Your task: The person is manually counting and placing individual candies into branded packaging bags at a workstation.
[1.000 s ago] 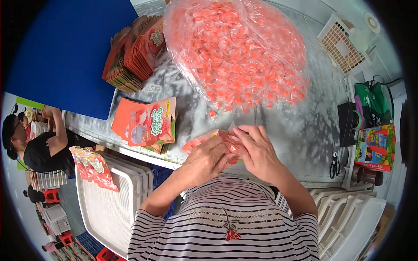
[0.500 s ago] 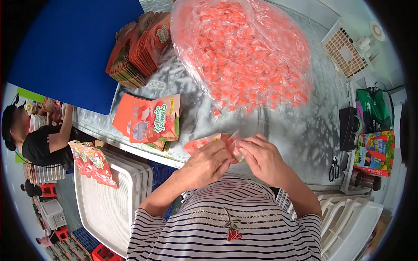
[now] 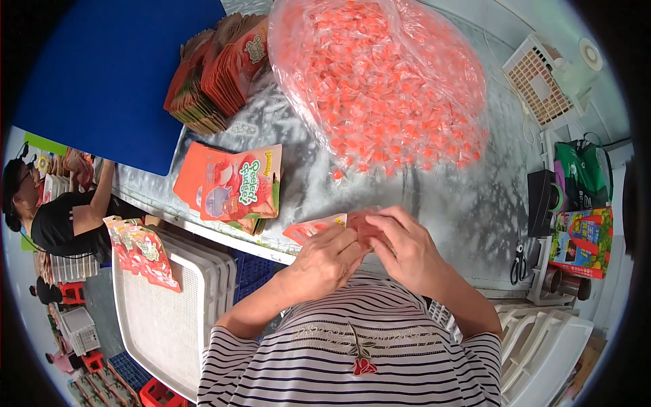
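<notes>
A red and pink candy pouch lies sideways in front of my belly, just over the table's near edge. My left hand is closed around its middle and covers much of it. At the pouch's right end is my right hand, its fingers bent over the pinkish, partly see-through end; the fingertips are partly hidden. A small pile of flat red pouches lies to the left of my hands. Beyond them a big clear plastic bag spreads out, full of small wrapped red candies.
Bundled pouches stand at the back left beside a blue board. White trays are stacked at the left, with filled pouches on top. A co-worker is farther left. Scissors hang at the right by a rack.
My right hand has lifted slightly and its fingers have shifted over the pouch's end. The left hand stays closed on the pouch, which has moved only a little.
</notes>
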The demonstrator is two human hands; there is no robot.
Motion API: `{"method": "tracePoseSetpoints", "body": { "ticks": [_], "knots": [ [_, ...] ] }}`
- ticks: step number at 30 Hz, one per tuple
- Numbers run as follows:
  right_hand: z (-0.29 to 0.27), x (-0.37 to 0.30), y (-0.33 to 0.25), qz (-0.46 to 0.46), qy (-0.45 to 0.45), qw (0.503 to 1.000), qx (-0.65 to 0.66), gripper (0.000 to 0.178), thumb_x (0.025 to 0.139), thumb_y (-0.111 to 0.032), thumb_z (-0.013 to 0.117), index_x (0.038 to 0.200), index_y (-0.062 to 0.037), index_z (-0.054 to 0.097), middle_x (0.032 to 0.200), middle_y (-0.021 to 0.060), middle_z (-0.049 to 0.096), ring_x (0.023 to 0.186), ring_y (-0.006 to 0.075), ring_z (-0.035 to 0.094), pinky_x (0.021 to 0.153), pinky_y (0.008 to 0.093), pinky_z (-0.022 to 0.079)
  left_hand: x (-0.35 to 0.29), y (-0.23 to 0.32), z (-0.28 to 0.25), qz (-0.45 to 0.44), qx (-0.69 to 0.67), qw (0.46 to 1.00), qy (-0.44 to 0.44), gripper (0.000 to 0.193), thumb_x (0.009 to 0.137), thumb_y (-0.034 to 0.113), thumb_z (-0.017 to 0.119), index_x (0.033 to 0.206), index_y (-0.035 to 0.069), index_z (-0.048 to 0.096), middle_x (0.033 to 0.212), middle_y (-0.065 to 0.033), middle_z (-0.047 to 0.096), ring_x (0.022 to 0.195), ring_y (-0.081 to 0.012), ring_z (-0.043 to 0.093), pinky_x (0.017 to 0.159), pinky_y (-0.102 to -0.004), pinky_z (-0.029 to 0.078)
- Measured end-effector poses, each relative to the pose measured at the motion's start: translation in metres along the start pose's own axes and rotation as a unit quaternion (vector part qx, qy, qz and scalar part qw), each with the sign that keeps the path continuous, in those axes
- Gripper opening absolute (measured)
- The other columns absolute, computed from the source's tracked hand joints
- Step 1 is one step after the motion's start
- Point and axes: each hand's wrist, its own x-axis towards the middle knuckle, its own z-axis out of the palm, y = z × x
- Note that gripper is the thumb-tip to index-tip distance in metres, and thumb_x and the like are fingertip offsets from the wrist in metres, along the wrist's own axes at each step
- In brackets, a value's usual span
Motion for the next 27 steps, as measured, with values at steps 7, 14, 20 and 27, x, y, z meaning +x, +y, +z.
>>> {"method": "tracePoseSetpoints", "body": {
  "ticks": [7,14,20,27],
  "knots": [
    [-0.013,0.019,0.018,0.079,-0.276,0.954,0.091,0.022,0.082,-0.001,0.057,0.102,0.0082,0.058,0.101,0.0222,0.06,0.091,0.0388,0.061,0.074,0.0427,0.05,0.004,0.015,0.009,0.104,-0.025,0.994,-0.029,0.019,0.071,0.005,0.068,0.087,-0.002,0.063,0.086,-0.0123,0.054,0.076,-0.0277,0.056,0.068,-0.0388,0.049],
    [-0.01,0.016,0.018,0.072,-0.394,0.906,0.137,0.018,0.082,-0.007,0.06,0.096,0.0045,0.06,0.081,0.0222,0.063,0.079,0.039,0.06,0.072,0.0434,0.047,0.012,-0.004,-0.016,-0.035,-0.013,0.999,0.024,0.052,0.073,0.023,0.077,0.115,-0.002,0.059,0.116,-0.0144,0.057,0.103,-0.0323,0.058,0.082,-0.037,0.05],
    [-0.01,0.02,0.011,0.07,-0.299,0.942,0.136,0.022,0.083,-0.007,0.057,0.103,0.0002,0.057,0.092,0.023,0.062,0.086,0.0421,0.058,0.074,0.043,0.047,0.014,-0.042,-0.003,-0.106,-0.336,0.922,-0.16,0.037,0.094,0.021,0.057,0.124,-0.001,0.056,0.112,-0.0191,0.062,0.102,-0.0275,0.062,0.089,-0.0362,0.049],
    [-0.024,0.012,-0.01,0.019,-0.194,0.98,0.043,0.025,0.081,-0.008,0.057,0.104,0.0008,0.056,0.095,0.0226,0.061,0.092,0.041,0.059,0.078,0.0465,0.049,0.005,-0.039,-0.001,-0.038,-0.307,0.948,-0.07,0.032,0.098,0.017,0.048,0.12,-0.004,0.058,0.123,-0.0216,0.057,0.112,-0.0352,0.056,0.095,-0.0392,0.045]
  ]
}}
